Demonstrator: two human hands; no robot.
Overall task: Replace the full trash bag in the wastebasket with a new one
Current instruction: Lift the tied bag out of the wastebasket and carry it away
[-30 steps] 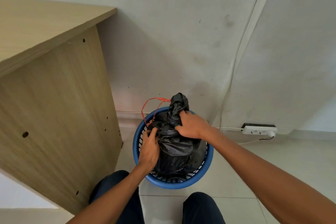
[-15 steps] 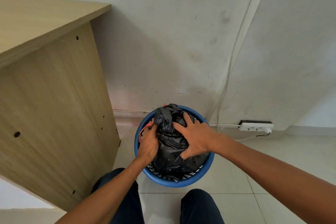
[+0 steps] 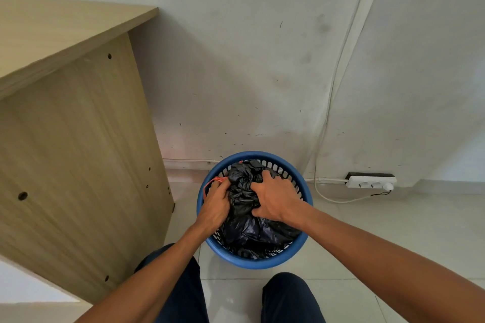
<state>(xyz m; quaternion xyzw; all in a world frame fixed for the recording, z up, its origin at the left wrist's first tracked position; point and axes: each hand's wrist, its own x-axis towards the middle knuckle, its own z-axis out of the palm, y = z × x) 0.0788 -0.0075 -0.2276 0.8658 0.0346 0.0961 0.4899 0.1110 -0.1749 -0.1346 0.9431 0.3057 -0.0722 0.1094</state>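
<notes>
A round blue wastebasket [image 3: 262, 263] with a slotted wall stands on the tiled floor against the wall. A full black trash bag [image 3: 245, 228] sits inside it, its gathered top bunched near the far rim. My left hand [image 3: 214, 207] grips the bag's left side, where a thin red drawstring [image 3: 212, 181] loops out. My right hand [image 3: 277, 199] clutches the crumpled top of the bag from the right. Both hands are inside the basket's rim.
A light wooden desk [image 3: 76, 139] stands close on the left of the basket. A white power strip [image 3: 371, 182] lies by the wall on the right, with a white cable [image 3: 330, 199] curving over the floor. My knees in dark trousers [image 3: 288, 299] are just in front.
The bag's top, held up above the rim a second ago, has been pushed down into the basket. My right hand went from pinching the neck to pressing and gripping the bunched top.
</notes>
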